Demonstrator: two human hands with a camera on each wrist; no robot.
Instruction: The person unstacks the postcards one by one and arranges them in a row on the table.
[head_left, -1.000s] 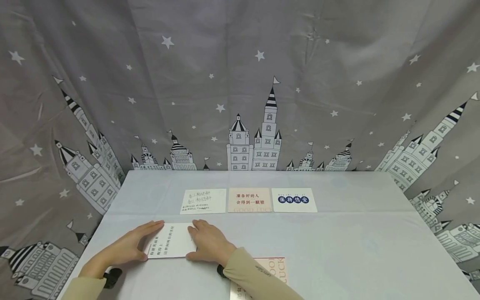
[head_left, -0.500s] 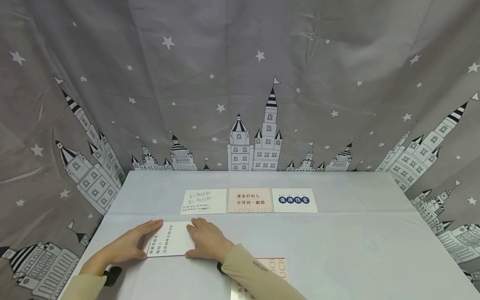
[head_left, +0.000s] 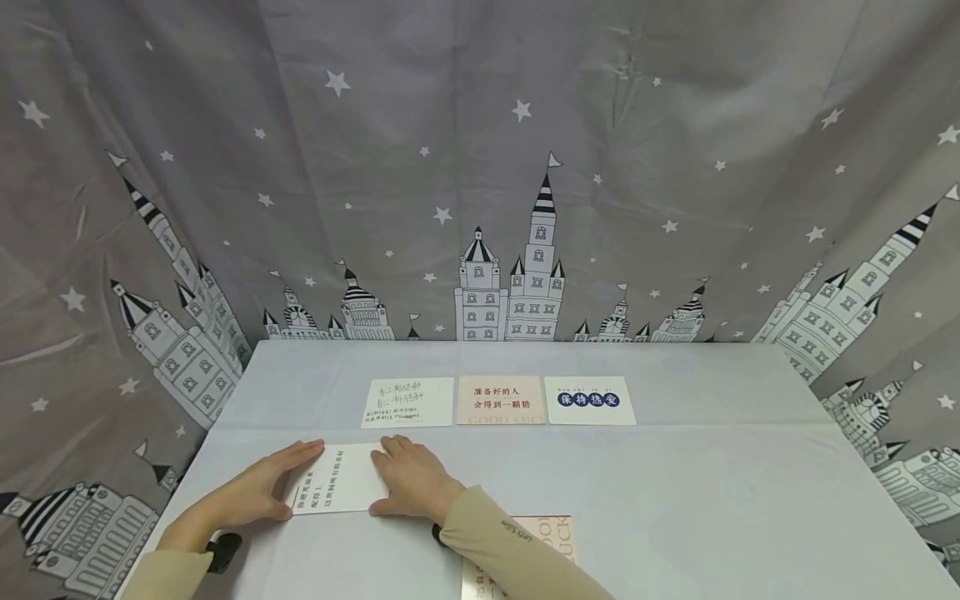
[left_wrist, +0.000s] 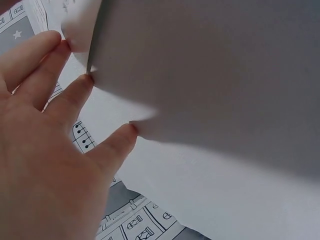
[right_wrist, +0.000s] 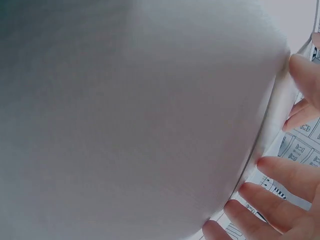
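A white card (head_left: 362, 479) with dark lettering turned sideways lies between both hands on the left part of the table. My left hand (head_left: 251, 490) holds its left end, thumb at the near corner and fingertips at the far one. At the opposite end my right hand (head_left: 416, 479) grips the card the same way. Both wrist views catch the card nearly edge-on: in the left one the fingertips meet the card (left_wrist: 82, 32) at its edge, and in the right one the thumb and fingers line the card's rim (right_wrist: 270, 120).
Behind the hands, a handwritten card (head_left: 408, 417), a pinkish card (head_left: 501, 400) and a card with blue circles (head_left: 590, 402) form a row. Another card (head_left: 551, 533) lies partly hidden under the right forearm. A grey castle-print curtain (head_left: 480, 167) backs the white table (head_left: 712, 483).
The white card and both hands have shifted very slightly left and away from the person. The grip looks the same, and the other cards stay put.
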